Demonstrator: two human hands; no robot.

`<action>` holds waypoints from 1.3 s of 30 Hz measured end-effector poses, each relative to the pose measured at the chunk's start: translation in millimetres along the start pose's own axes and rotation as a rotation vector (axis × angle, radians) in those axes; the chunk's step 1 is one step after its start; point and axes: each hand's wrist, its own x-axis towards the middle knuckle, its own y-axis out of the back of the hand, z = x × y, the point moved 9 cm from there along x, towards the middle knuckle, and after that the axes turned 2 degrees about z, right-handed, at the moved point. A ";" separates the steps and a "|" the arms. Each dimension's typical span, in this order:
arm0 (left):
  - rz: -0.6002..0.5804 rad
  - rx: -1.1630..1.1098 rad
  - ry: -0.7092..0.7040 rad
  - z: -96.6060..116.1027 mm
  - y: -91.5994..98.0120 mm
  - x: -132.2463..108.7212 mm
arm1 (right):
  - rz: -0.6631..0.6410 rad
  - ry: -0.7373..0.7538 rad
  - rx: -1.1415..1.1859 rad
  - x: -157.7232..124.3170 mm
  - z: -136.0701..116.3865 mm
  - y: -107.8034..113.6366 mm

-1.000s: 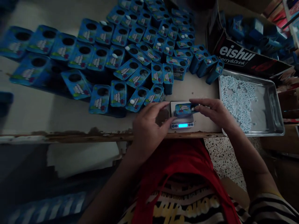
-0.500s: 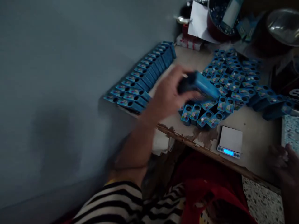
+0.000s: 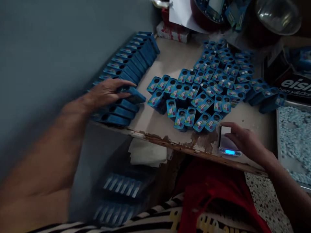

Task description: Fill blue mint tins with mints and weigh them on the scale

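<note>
My left hand [image 3: 104,94] grips a small blue box [image 3: 134,95] between thumb and fingers, at the near end of a tight row of such boxes [image 3: 139,60] along the wall. Several more blue boxes [image 3: 177,90] stand upright in loose clusters mid-table, each with a colourful label and a dark round hole on top; white pellets show at some holes. At the table's front edge, my right hand [image 3: 245,139] reaches over a small digital scale [image 3: 225,142] with a lit blue display. Its thumb and forefinger are apart over the scale's plate; whether they touch it I cannot tell.
A metal tray [image 3: 293,142] of pale blue pellets lies at the right. Behind it sits a black printed carton [image 3: 291,81]. A dark red pot [image 3: 204,16] and a shiny metal bowl [image 3: 278,16] are at the back. Stacked papers [image 3: 148,152] lie below the table edge.
My left hand has carried the blue box from above the middle cluster leftward to the wall row. My right hand has come from the right edge to the scale. The view has shifted.
</note>
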 end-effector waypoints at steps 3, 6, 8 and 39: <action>-0.140 0.048 0.016 5.6 -21.1 -12.6 | -0.085 0.117 -0.414 26.0 -13.6 -17.6; -0.109 0.147 0.081 17.1 -22.5 -25.3 | -0.087 0.123 -0.581 44.7 -9.8 -21.2; -0.151 0.188 0.140 22.1 -27.8 -32.7 | -0.077 0.093 -0.592 52.6 -4.5 -18.0; 0.214 -0.063 -0.440 290.5 -88.1 -252.5 | 0.093 -0.266 -0.590 -45.3 18.7 45.8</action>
